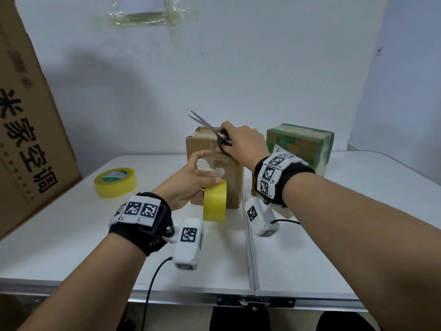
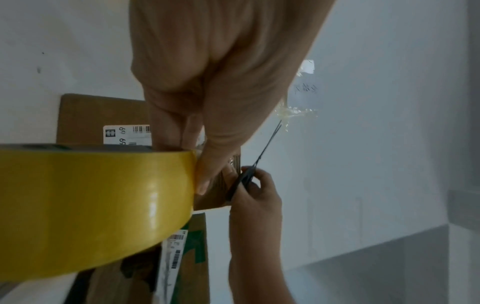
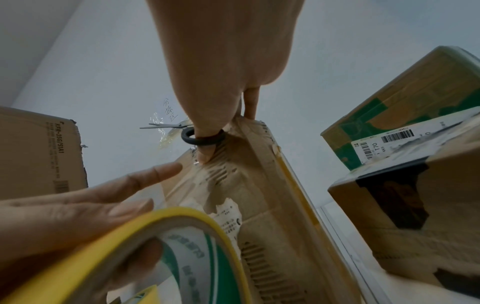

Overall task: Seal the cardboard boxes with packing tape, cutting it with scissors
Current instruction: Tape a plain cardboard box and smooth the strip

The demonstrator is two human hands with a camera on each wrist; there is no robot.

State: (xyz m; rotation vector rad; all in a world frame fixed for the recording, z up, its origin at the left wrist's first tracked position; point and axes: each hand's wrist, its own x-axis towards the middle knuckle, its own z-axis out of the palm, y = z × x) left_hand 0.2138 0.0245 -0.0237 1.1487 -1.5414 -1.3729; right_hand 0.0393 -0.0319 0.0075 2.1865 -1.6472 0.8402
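- Two tape rolls: my left hand (image 1: 188,180) grips one roll (image 1: 214,203) against the brown box (image 1: 224,168); the spare roll (image 1: 115,182) lies on the surface (image 1: 71,225)
- One pair of scissors (image 1: 214,134), my right hand (image 1: 243,144) holding it on that box; blades slightly parted
- Green-printed box (image 1: 300,145) partly hidden by my right wrist; any third box unclear

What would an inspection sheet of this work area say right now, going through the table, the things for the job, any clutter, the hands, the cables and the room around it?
Surface: white table with a seam down its middle.
Job's things: brown cardboard box upright at centre, its front label torn; green-printed box behind to the right; yellow tape roll at the brown box's front; scissors over its top, blades slightly apart.
Clutter: spare tape roll lying flat on the left.
Hands: left hand holds the yellow tape roll; right hand grips the scissors.
Cables: black leads run from both wrist cameras.
Surroundings: large printed carton leaning at left; white wall with a paper note taped up.
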